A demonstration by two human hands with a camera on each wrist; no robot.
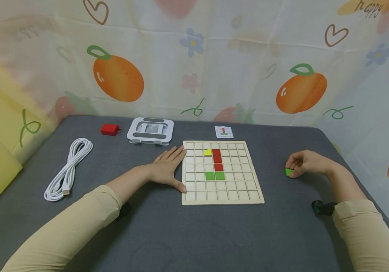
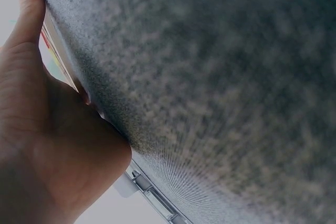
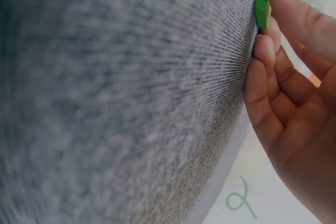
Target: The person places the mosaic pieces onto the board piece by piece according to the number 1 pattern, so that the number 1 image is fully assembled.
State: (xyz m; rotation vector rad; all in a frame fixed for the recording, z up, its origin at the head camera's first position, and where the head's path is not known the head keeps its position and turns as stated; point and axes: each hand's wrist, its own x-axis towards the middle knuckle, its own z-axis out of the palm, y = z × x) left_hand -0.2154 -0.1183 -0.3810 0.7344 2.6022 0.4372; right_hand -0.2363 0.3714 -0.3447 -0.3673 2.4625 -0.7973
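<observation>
A pale wooden grid board (image 1: 223, 196) lies on the dark table. Along its left edge rests my left hand (image 1: 167, 168), fingers spread, with the thumb touching the lower left side; the left wrist view shows this hand (image 2: 47, 124) against the board's edge. On the board, red tiles (image 1: 217, 159) form a column, with a yellow piece (image 1: 207, 152) beside the top one and two green squares (image 1: 210, 176) below. Far to the right, my right hand (image 1: 306, 163) pinches a green tile (image 1: 288, 172) at the tabletop. The right wrist view shows the thumb against this green tile (image 3: 262, 3).
Behind the board lies a small printed pattern card (image 1: 223, 132). A white and grey folding stand (image 1: 151, 131), a red plug adapter (image 1: 110, 129) and a coiled white cable (image 1: 68, 170) lie to the left. A fruit-printed curtain (image 1: 242, 75) hangs behind the table.
</observation>
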